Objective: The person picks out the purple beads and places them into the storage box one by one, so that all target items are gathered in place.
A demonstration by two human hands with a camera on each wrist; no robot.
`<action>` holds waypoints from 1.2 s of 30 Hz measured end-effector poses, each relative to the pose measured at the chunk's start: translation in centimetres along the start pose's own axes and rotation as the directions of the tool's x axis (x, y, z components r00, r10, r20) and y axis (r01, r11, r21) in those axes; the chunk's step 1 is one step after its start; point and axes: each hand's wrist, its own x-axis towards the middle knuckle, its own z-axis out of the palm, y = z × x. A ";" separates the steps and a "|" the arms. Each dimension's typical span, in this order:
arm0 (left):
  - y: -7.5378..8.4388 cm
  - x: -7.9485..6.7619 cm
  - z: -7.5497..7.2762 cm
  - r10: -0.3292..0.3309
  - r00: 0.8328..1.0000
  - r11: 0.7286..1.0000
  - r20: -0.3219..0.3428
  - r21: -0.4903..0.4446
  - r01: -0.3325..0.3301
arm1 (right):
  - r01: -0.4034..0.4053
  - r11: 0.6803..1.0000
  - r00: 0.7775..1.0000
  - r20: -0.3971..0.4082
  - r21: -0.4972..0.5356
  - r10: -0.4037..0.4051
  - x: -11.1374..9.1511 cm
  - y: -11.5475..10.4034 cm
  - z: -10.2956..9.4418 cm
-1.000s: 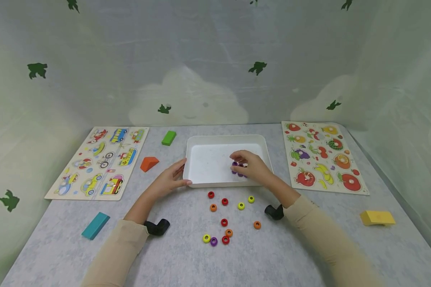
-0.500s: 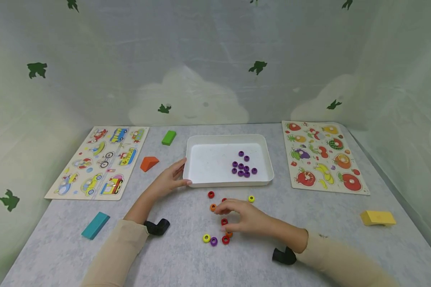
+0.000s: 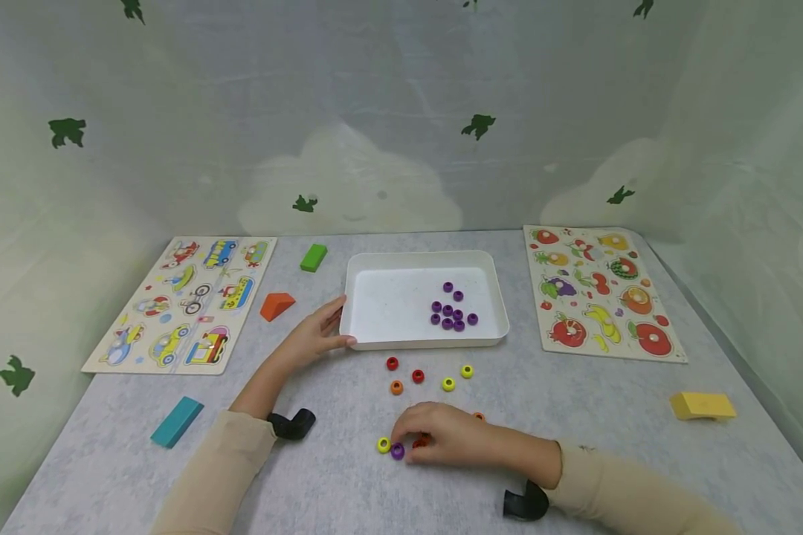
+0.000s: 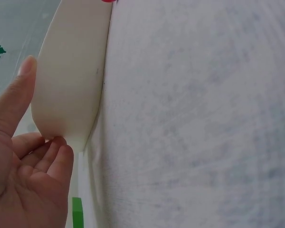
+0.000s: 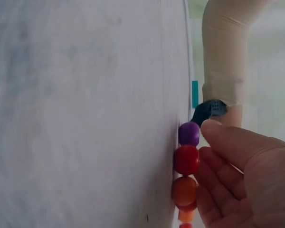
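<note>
A white tray (image 3: pixel 388 301) stands at the middle of the table, with several purple beads (image 3: pixel 458 315) in its right part. My left hand (image 3: pixel 313 332) holds the tray's near-left corner; in the left wrist view its thumb lies at the rim and its curled fingers touch the corner. Low over the table, my right hand (image 3: pixel 451 438) has its fingertips and thumb close beside a loose purple bead (image 3: pixel 398 451), without a clear grip. In the right wrist view that purple bead (image 5: pixel 188 134) lines up with a red bead (image 5: pixel 185 160) and an orange bead (image 5: pixel 184 191).
Loose red, orange and yellow beads, such as a yellow bead (image 3: pixel 384 445), lie before the tray. A vehicle puzzle board (image 3: pixel 194 305) is at left, a fruit puzzle board (image 3: pixel 598 293) at right. Green (image 3: pixel 313 258), orange (image 3: pixel 277 305), teal (image 3: pixel 177 422) and yellow (image 3: pixel 702 406) blocks lie around.
My right hand has come out of the tray, toward me across the loose beads, and lowered beside the purple bead. My left hand has stayed at the tray's corner.
</note>
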 end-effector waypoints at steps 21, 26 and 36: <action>0.1 -0.1 0.1 0.019 1.000 1.000 -0.012 0.008 -0.019 | -0.071 0.997 0.996 -0.051 0.023 0.072 0.7 -0.4 -1.2; 0.1 0.0 0.0 0.018 1.000 1.000 -0.013 -0.003 -0.018 | -0.090 0.993 0.968 -0.229 0.071 0.104 1.4 1.1 -4.4; 0.0 0.0 0.1 0.035 0.999 0.999 -0.007 -0.003 -0.035 | -0.440 0.892 0.773 -0.461 0.107 0.436 2.3 9.1 -10.6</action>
